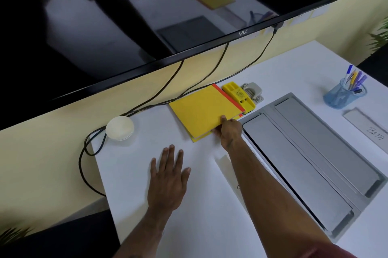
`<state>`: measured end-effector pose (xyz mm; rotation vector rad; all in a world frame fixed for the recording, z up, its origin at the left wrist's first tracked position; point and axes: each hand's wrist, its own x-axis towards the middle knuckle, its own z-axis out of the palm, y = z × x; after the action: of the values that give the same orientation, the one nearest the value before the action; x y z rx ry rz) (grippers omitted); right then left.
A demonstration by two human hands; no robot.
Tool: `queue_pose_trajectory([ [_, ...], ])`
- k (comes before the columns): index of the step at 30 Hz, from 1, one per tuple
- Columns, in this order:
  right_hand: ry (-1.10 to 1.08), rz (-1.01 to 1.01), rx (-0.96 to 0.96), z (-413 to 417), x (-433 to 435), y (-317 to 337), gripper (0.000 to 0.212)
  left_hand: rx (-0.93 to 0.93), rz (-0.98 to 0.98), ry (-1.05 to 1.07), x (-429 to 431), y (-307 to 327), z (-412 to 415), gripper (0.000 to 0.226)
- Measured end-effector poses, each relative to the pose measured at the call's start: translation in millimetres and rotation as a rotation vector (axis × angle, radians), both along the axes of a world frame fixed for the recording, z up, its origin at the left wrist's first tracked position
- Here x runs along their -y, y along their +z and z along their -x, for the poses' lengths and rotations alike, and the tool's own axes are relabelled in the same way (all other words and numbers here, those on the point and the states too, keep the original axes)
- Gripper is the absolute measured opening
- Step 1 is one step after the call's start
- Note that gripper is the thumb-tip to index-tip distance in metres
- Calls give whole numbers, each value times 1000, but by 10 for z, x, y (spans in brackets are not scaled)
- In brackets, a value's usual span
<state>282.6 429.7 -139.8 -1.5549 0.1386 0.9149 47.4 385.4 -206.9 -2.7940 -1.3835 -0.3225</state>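
A yellow folder (201,108) with an orange-red strip along its far edge lies on the white table (147,173), on top of other yellow sheets. My right hand (227,131) pinches the folder's near right corner, thumb on top and fingers under it, so that corner is lifted a little. My left hand (168,176) rests flat on the table with its fingers spread, to the near left of the folder and apart from it.
A yellow plastic tool (238,96) and a grey hole punch (252,90) sit behind the folder. Grey trays (315,152) fill the right side. A blue pen cup (344,94), a label card (367,127), a white round device (119,128), black cables (84,163) and a large monitor (147,16) stand around.
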Motion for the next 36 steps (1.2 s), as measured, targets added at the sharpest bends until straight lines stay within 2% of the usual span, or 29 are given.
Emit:
queue_pose_trajectory([
  [4,15,84,67,-33,0,-60,9,0,8,5,-3,0,6,57],
  [7,100,267,255,-75,9,-70,10,0,26,-2,-12,-1,3,58],
  [10,190,448,412,-134,28,-15,22,11,10,-8,-16,-22,8,58],
  [17,227,468,364,-234,37,-24,26,13,-3,-13,-19,-41,2,57],
  [21,289,482,384,-230,74,78,10,12,16,-19,-22,-24,-2,57],
  [23,362,504,484,-199,122,150,14,-9,39,-17,-20,-2,-3,58],
  [25,437,523,648,-137,201,250,27,-44,80,-12,-22,39,-7,59],
  [28,594,486,920,3,399,388,35,-98,155,-11,-24,114,-7,62],
  [32,816,533,1222,198,805,427,51,-136,225,-8,5,254,-36,63],
  [36,945,645,1343,358,1254,435,67,-220,341,-39,-70,380,-38,69],
])
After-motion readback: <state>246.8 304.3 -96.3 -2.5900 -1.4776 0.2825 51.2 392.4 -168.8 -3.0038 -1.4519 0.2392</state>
